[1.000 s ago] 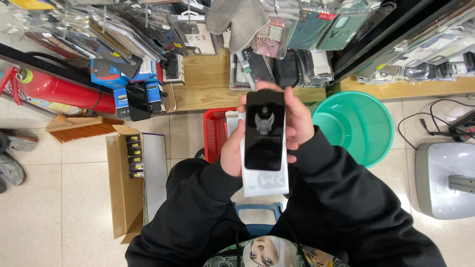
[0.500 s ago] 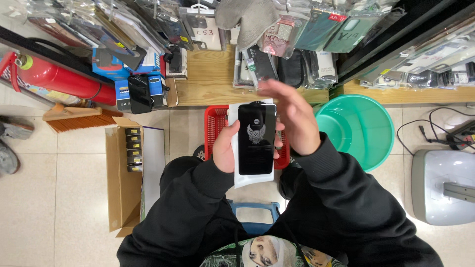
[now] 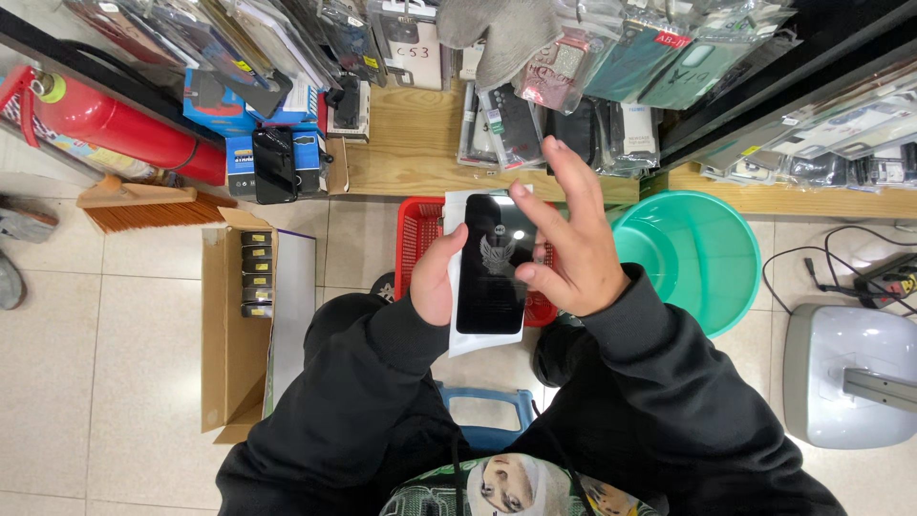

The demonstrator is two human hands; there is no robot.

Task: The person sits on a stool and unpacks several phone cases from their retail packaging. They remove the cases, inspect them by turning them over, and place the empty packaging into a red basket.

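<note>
The left hand [image 3: 437, 282] is clamped on the edge of a flat, glossy black phone case [image 3: 492, 263] backed by a white card, above a red mesh basket [image 3: 417, 239]. The right hand [image 3: 565, 244], fingers spread, touches its right edge, lower than before.

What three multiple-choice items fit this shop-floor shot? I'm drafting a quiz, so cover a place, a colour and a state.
1. Where is the red basket?
A. on the floor under the held black panel
B. on the wooden shelf
C. inside the cardboard box

2. What colour is the basin?
A. red
B. green
C. white

3. How is the left hand?
A. empty and hanging
B. flat on the floor
C. gripping the panel's edge

Key: 1 A, it shows behind the panel on the tiles. 2 B, it is green, beside the right hand. 3 C, its thumb lies on the panel.
</note>
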